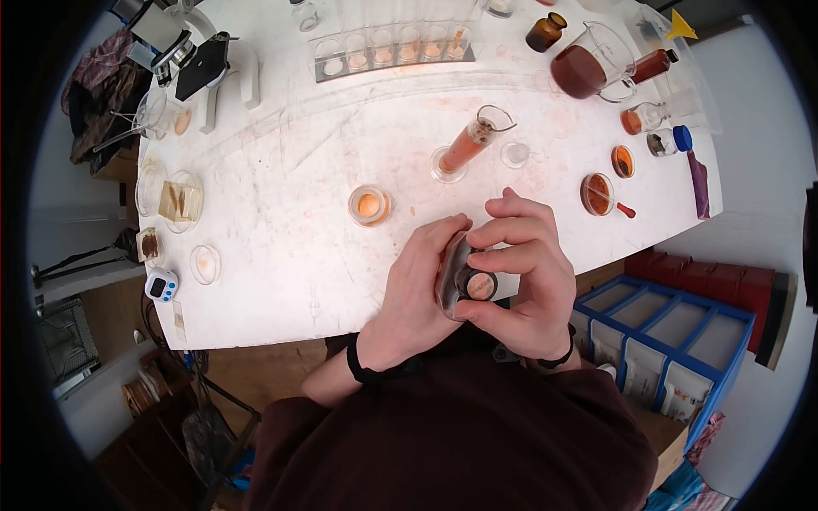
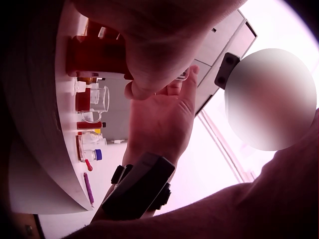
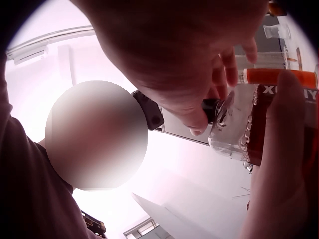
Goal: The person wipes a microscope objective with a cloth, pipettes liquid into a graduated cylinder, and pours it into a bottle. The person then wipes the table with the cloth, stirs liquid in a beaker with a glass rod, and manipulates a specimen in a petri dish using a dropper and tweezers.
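Observation:
My left hand (image 1: 417, 277) grips a glass bottle (image 3: 227, 139) of dark red liquid around its body; white printed letters show on its side in the right wrist view. At the bottle's neck sits a black cap (image 3: 210, 110) with a round pinkish top in the head view. The thumb and fingers of my right hand (image 1: 532, 268) pinch around this cap. Just beyond the hands stands a glass cylinder (image 1: 464, 155) of orange-red liquid, with dark bits near its surface. To its left is a small glass jar (image 1: 369, 218) with orange contents.
A rack (image 1: 400, 66) of tubes stands at the back, a microscope (image 1: 192, 72) back left. On the right are a glass jug (image 1: 579, 72) of red liquid, a brown bottle (image 1: 546, 32) and a dish (image 1: 598, 194) with a red-bulbed dropper. A timer (image 1: 161, 285) lies at the left edge.

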`<state>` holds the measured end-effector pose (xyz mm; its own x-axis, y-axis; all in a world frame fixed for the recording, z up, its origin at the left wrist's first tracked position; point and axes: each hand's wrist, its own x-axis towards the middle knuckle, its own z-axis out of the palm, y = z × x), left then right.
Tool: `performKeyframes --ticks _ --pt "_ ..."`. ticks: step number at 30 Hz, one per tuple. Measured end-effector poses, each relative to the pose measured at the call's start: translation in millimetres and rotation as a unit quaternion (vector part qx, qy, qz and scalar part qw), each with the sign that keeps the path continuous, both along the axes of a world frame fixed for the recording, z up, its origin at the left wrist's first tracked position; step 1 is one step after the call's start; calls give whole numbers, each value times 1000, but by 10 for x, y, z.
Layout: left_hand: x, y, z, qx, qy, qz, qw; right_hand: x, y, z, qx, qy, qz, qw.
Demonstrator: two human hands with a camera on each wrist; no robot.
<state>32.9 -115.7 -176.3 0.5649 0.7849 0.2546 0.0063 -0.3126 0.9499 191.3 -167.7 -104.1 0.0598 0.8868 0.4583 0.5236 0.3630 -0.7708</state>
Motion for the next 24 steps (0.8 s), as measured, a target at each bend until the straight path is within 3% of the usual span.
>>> performKeyframes --ticks 7,9,17,20,22,23,24 --pt "2 -18 10 -14 -2 -8 1000 -17 19 8 21 6 -14 1000" --pt "-22 -22 36 -2 9 -11 1000 -35 25 30 -2 59 -11 998" --pt "-40 -31 23 43 10 -39 998 140 -64 177 8 27 16 999" --pt "-110 -21 132 104 12 -43 994 440 -218 482 -37 69 0 997" --pt "-161 -56 227 160 30 -44 986 707 -299 747 -19 54 -58 997" --pt "-191 -89 201 165 24 -48 985 820 -289 880 -3 100 -74 992" --pt "-231 -130 158 162 29 -59 985 989 -267 1057 27 50 -94 994"
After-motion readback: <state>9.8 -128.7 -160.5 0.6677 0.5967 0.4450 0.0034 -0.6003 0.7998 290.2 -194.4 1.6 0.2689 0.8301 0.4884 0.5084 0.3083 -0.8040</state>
